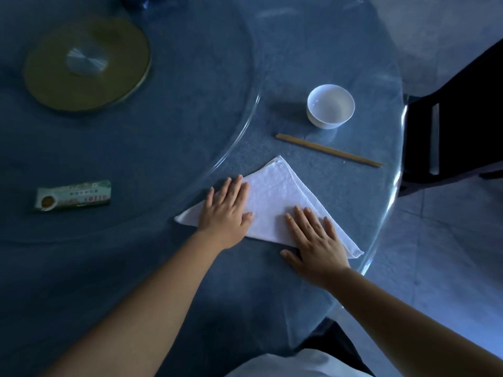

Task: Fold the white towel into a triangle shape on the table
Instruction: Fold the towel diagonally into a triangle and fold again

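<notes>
- Two hands lie flat on the white towel (275,202), which you have in a triangle shape on the blue tabletop (163,159), near its close right edge.
- The towel's apex points away from you; one corner sticks out to the left of your left wrist and the other lies to the right of your right hand, close to the tabletop's rim.
- Your left hand (227,210) rests palm down on the towel's left part, fingers (231,186) stretched out and slightly spread, gripping nothing.
- Your right hand (317,240) rests palm down on the towel's near right part, fingers (306,216) likewise extended; its thumb lies off the towel's near edge on the tabletop, and it too holds nothing.
- Beyond the towel's apex, a pair of chopsticks (329,151) lies on the tabletop, apart from the cloth.
- Further beyond the towel, past the chopsticks, a white bowl (330,106) stands upright.
- Well to the left of the towel lies a green and white packet (73,195).
- Far beyond the towel to the left sits a round gold-coloured disc (87,63) with a silvery centre.
- The curved edge of a glass turntable (236,142) passes just by the towel's upper left side.
- To the right of the towel, off the tabletop, a dark chair (457,126) stands.
</notes>
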